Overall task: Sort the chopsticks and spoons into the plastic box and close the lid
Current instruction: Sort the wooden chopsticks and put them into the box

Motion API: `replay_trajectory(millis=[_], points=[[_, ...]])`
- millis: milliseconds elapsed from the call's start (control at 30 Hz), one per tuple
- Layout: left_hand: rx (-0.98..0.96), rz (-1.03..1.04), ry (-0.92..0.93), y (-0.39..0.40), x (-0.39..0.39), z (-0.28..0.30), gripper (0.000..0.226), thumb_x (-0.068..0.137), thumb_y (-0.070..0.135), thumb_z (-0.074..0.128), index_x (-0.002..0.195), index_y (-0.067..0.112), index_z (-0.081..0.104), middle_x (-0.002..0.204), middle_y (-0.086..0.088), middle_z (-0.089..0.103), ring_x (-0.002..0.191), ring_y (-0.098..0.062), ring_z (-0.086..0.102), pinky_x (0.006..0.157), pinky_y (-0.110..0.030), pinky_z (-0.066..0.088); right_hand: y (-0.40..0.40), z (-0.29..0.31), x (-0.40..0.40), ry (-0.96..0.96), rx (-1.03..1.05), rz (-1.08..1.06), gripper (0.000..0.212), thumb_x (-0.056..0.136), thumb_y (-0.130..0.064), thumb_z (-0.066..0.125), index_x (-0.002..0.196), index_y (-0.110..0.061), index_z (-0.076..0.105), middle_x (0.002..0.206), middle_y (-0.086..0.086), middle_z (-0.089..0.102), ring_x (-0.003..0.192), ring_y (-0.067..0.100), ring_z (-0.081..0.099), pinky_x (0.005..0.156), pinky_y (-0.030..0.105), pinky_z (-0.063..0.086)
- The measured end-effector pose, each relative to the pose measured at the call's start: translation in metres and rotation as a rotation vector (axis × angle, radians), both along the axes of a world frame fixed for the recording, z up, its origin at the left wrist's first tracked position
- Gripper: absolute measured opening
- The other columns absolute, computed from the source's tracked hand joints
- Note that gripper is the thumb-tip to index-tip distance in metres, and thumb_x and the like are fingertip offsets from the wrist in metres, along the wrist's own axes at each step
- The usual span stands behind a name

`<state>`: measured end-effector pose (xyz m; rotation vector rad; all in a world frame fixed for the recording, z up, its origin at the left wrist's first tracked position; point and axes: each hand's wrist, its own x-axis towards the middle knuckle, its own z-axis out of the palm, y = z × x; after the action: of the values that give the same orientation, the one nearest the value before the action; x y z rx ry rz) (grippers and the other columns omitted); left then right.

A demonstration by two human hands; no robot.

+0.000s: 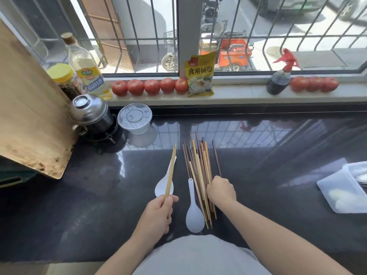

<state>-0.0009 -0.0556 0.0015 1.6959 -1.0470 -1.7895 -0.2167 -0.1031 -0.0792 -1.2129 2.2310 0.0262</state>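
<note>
tomatoes (pixel 152 86) line sill (lidded tub (pixel 134 118) nearer)

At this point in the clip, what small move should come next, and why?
Probably the right hand should pinch a few sticks out of the chopstick pile it rests on. The left hand already holds a light pair, two white spoons still lie on the counter, and the plastic box waits at the right.
</note>
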Motion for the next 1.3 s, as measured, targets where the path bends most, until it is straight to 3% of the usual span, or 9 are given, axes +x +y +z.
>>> replay_trajectory(millis=[200, 333, 467, 567, 700, 833, 900, 1033, 1300], points=[[-0.014, -0.039, -0.072, -0.002, 0.006, -0.004, 0.028, 0.109, 0.028, 0.043, 0.109, 0.017, 0.068, 0.06, 0.007, 0.033, 0.049, -0.009, 0.027, 0.046, -0.026, 0.022, 0.001, 0.014, -0.011, -0.166, -0.041, -0.13, 0.012, 0.099, -0.024, 0.053, 0.1, -0.016, 0.061, 0.094, 0.006, 0.066, 0.081, 0.022, 0.064, 0.076, 0.04, 0.06], [0.007, 0.01, 0.023, -0.001, 0.007, -0.003, 0.028, 0.109, 0.025, 0.042, 0.111, 0.013, 0.068, 0.063, 0.004, 0.033, 0.05, -0.01, 0.026, 0.045, -0.025, 0.021, 0.008, 0.062, -0.018, -0.623, -0.324, -0.319, 0.023, 0.102, -0.011, 0.051, 0.118, -0.027, 0.056, 0.081, 0.008, 0.067, 0.067, 0.016, 0.063, 0.058, 0.027, 0.056], [-0.026, 0.024, 0.06, -0.002, 0.004, -0.001, 0.028, 0.109, 0.024, 0.044, 0.108, 0.013, 0.07, 0.069, -0.003, 0.048, 0.056, -0.014, 0.042, 0.048, -0.026, 0.035, 0.014, 0.112, -0.018, -0.948, -0.497, -0.362, 0.016, 0.104, -0.009, 0.053, 0.11, -0.013, 0.066, 0.089, 0.006, 0.077, 0.076, 0.02, 0.074, 0.067, 0.03, 0.06], [-0.081, 0.044, 0.064, -0.003, -0.001, -0.002, 0.029, 0.109, 0.022, 0.045, 0.108, 0.013, 0.072, 0.084, -0.003, 0.073, 0.076, -0.017, 0.069, 0.067, -0.028, 0.055, 0.015, 0.121, -0.01, -0.915, -0.476, -0.275, 0.022, 0.105, -0.022, 0.054, 0.095, -0.007, 0.067, 0.066, 0.009, 0.066, 0.053, 0.018, 0.057, 0.051, 0.023, 0.047], [-0.087, -0.027, 0.131, -0.005, -0.008, 0.0, 0.03, 0.11, 0.02, 0.043, 0.114, 0.013, 0.072, 0.108, -0.002, 0.078, 0.103, -0.014, 0.073, 0.092, -0.033, 0.057, 0.011, 0.104, 0.024, -0.961, -0.313, -0.218, 0.036, 0.109, -0.028, 0.044, 0.092, -0.005, 0.066, 0.056, 0.004, 0.055, 0.047, 0.014, 0.043, 0.049, 0.024, 0.039], [0.034, -0.081, 0.219, -0.002, -0.01, 0.0, 0.025, 0.111, 0.021, 0.039, 0.106, 0.006, 0.059, 0.072, -0.011, 0.06, 0.05, -0.022, 0.049, 0.05, -0.03, 0.04, 0.005, 0.091, 0.052, -1.049, -0.184, -0.11, 0.035, 0.109, -0.026, 0.042, 0.106, 0.002, 0.062, 0.066, 0.008, 0.061, 0.049, 0.015, 0.048, 0.049, 0.027, 0.039], [0.076, 0.006, 0.215, -0.003, -0.003, -0.005, 0.023, 0.111, 0.019, 0.038, 0.107, 0.006, 0.056, 0.063, -0.004, 0.043, 0.044, -0.015, 0.029, 0.044, -0.024, 0.025, 0.003, 0.076, 0.046, -0.84, -0.181, -0.053, 0.027, 0.107, -0.033, 0.046, 0.106, -0.012, 0.063, 0.075, 0.004, 0.065, 0.058, 0.014, 0.056, 0.052, 0.03, 0.047], [0.15, 0.152, 0.326, -0.006, 0.011, -0.007, 0.023, 0.11, 0.015, 0.036, 0.113, 0.002, 0.056, 0.064, -0.005, 0.047, 0.044, -0.015, 0.033, 0.044, -0.024, 0.026, 0.016, 0.023, 0.015, -0.083, -0.041, 0.14, 0.021, 0.1, -0.044, 0.056, 0.101, -0.023, 0.054, 0.093, -0.001, 0.064, 0.082, 0.018, 0.064, 0.076, 0.04, 0.059], [0.153, 0.124, 0.341, -0.007, 0.006, -0.007, 0.025, 0.11, 0.014, 0.038, 0.122, 0.003, 0.057, 0.068, -0.007, 0.053, 0.045, -0.016, 0.037, 0.043, -0.025, 0.03, 0.027, -0.001, 0.013, -0.049, 0.028, 0.093, 0.017, 0.102, -0.03, 0.052, 0.1, -0.016, 0.061, 0.087, -0.001, 0.063, 0.074, 0.015, 0.062, 0.058, 0.027, 0.051]])
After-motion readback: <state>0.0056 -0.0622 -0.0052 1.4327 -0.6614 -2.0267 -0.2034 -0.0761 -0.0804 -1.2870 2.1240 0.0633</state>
